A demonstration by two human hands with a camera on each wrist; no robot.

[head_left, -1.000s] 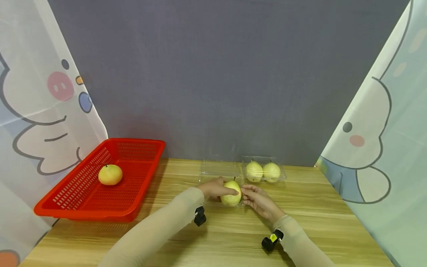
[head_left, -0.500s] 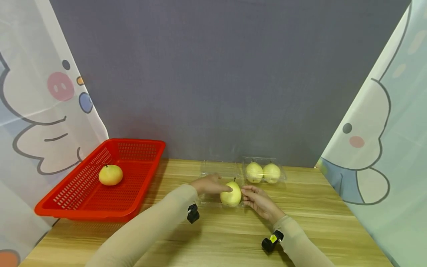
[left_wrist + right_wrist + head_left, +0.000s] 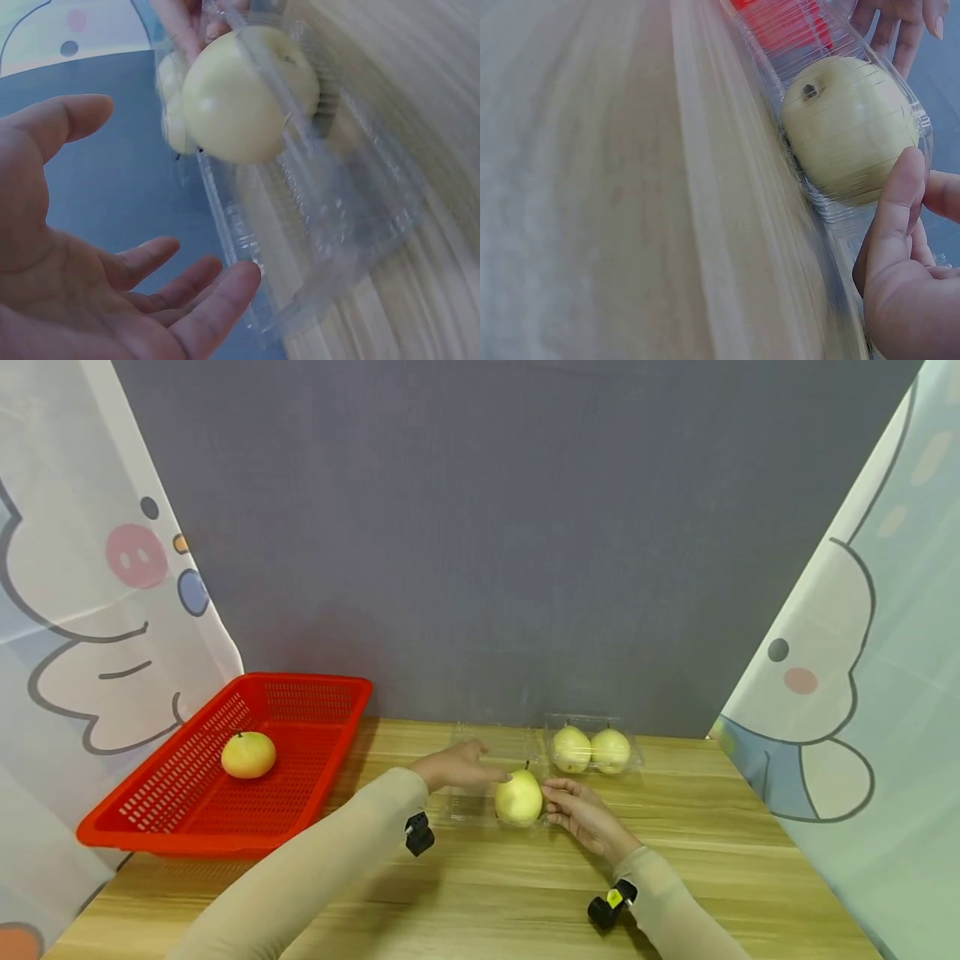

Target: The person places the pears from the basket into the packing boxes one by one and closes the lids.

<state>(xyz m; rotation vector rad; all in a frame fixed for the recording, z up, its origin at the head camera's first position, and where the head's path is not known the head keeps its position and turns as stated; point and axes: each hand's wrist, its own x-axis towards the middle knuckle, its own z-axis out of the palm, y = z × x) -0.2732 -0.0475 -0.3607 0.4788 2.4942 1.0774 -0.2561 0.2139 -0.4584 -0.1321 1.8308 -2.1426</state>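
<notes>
A yellow-green pear point(image 3: 518, 799) sits stem up in the right side of a clear plastic clamshell box point(image 3: 467, 807), whose lid point(image 3: 495, 742) is folded back behind. My right hand point(image 3: 588, 817) pinches the box's right rim between thumb and fingers, close beside the pear, as the right wrist view shows. My left hand point(image 3: 456, 768) hovers above the bare left side of the box, fingers spread and holding nothing. In the left wrist view, a gap shows between its fingers and the pear point(image 3: 244, 97).
A red slotted basket point(image 3: 300, 837) stands at the left with one yellow pear point(image 3: 248, 755) inside. Behind the right hand, another clear box point(image 3: 636, 755) holds two pears point(image 3: 572, 749). A grey cloth wall point(image 3: 480, 543) closes off the table's back.
My left hand has let go of the pear and drawn away to the left, its fingers opening. The right hand stays at the box's rim; the pear has not moved.
</notes>
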